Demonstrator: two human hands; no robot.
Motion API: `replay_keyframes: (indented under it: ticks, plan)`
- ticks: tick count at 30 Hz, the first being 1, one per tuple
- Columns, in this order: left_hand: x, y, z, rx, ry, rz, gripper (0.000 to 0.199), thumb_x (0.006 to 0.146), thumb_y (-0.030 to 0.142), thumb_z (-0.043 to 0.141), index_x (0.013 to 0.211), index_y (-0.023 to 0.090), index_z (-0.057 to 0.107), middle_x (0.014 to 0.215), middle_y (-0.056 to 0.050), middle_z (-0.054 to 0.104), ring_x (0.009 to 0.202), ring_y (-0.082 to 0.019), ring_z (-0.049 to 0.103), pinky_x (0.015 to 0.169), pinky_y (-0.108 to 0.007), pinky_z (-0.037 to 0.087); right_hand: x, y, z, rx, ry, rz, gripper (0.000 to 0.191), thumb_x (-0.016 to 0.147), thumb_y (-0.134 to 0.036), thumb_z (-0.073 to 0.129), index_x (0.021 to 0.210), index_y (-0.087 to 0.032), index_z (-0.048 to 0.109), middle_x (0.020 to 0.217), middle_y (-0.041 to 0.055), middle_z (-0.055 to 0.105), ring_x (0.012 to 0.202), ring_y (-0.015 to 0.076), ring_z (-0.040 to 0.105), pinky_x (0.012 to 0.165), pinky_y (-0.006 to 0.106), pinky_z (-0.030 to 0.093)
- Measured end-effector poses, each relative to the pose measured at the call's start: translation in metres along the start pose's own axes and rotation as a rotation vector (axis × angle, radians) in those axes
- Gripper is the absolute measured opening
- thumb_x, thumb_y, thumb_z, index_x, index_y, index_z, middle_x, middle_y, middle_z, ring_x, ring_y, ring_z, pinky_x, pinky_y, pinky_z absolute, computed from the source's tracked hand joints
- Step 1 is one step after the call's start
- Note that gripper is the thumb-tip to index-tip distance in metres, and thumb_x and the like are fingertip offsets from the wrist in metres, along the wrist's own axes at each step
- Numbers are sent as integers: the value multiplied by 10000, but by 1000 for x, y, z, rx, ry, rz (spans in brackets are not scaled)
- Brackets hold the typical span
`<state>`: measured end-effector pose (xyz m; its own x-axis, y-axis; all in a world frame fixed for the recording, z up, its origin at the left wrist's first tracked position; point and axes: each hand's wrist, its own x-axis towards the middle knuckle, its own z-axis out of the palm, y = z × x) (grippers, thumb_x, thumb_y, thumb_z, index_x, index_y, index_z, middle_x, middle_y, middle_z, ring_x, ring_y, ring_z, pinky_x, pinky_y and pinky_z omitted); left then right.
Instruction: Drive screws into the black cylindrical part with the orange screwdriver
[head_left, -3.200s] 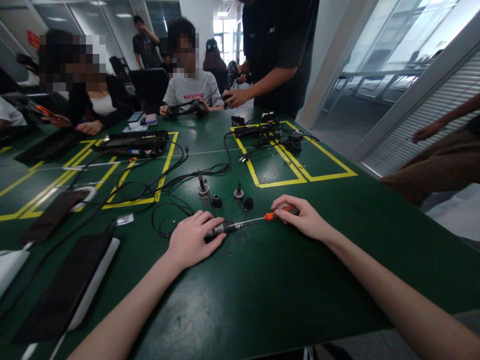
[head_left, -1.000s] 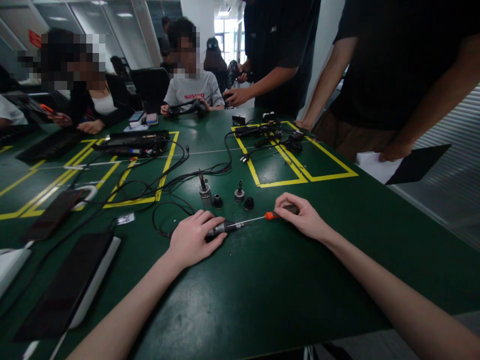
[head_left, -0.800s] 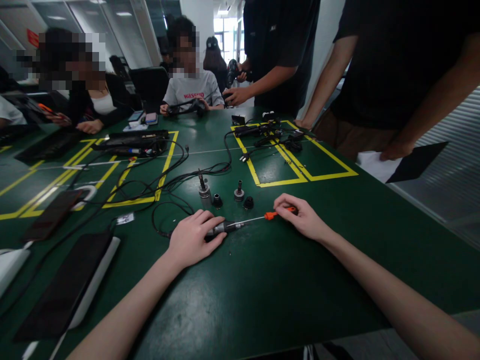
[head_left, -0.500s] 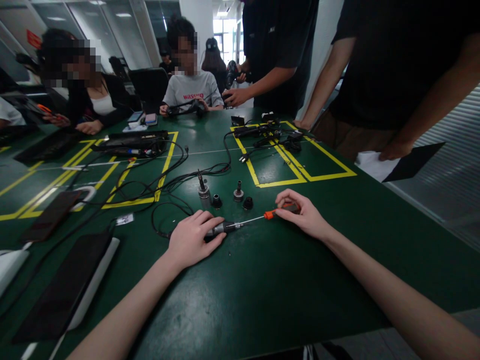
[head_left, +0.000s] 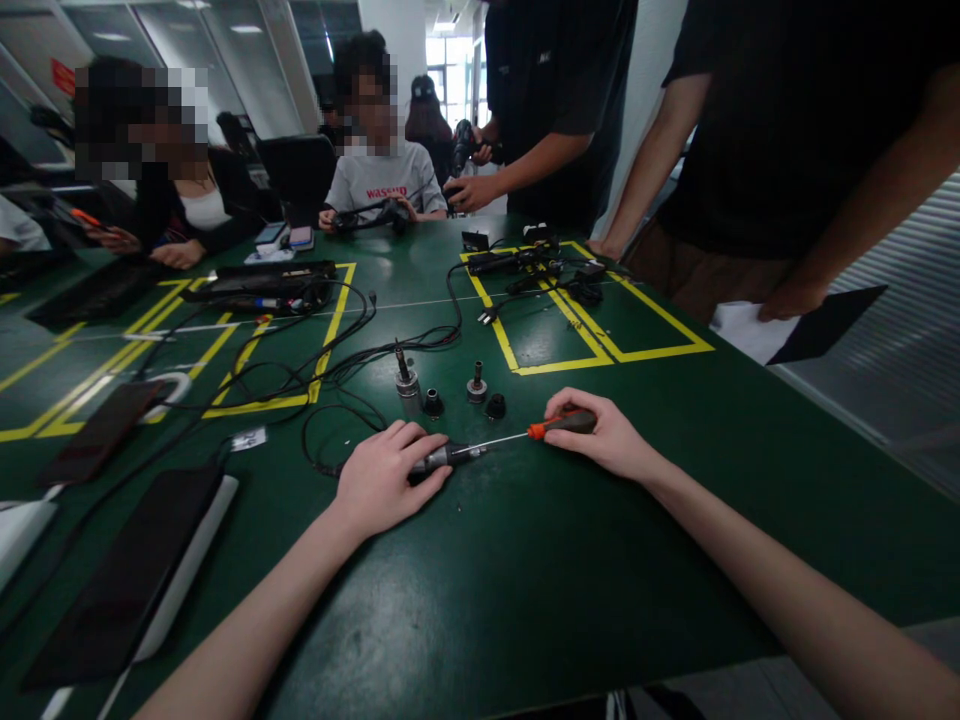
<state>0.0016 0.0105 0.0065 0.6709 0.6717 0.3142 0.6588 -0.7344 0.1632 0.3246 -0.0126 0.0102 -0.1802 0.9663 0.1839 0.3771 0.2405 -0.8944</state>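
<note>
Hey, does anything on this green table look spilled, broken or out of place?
Mainly the black cables look untidy: they sprawl in loose loops over the yellow tape at the left. I see no spill or obvious damage.

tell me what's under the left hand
A grey-and-black tool lies under the left hand. Its front end shows past the hand, and a black cable shows on the other side. The hand covers the tool's middle, so that part can't be seen.
</note>
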Motion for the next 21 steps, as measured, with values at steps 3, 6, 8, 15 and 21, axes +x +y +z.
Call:
replay_keyframes:
  ticks: [3, 6, 8, 15, 21]
  plan:
    - [0, 0, 0, -3, -5, -2, 314, 994, 408, 598, 1202, 216, 735, 1012, -50, 725, 911, -214, 666, 718, -321, 557, 0, 2, 1, 10, -33, 52, 360, 942, -552, 642, 846, -206, 664, 695, -17, 579, 564, 140, 488, 547, 281, 405]
    - [1, 0, 0, -5, -1, -2, 310, 993, 409, 599, 1195, 218, 737, 1011, -49, 726, 913, -215, 665, 719, -321, 556, 0, 2, 0, 3, -16, 55, 343, 944, -536, 647, 853, -206, 665, 688, -17, 575, 572, 143, 495, 552, 282, 405]
    - [1, 0, 1, -6, 2, -1, 307, 992, 406, 599, 1193, 220, 737, 1008, -48, 725, 910, -212, 665, 713, -316, 554, 1, 2, 0, 2, 5, 8, 301, 886, -501, 728, 902, -207, 669, 767, -1, 618, 627, 151, 536, 591, 284, 431]
    - [1, -1, 1, -4, 10, 6, 304, 985, 398, 610, 1193, 215, 736, 1002, -53, 721, 902, -210, 664, 725, -323, 564, -1, 5, 0, -25, -30, 75, 352, 982, -563, 572, 1012, -224, 661, 632, -57, 474, 527, 144, 445, 529, 281, 369]
    - [1, -2, 2, -6, 0, 3, 307, 979, 395, 617, 1202, 219, 733, 1002, -53, 721, 901, -210, 661, 732, -322, 567, 1, 6, 1, 25, 9, -3, 311, 903, -509, 703, 1023, -230, 638, 680, -51, 504, 570, 142, 462, 576, 283, 394]
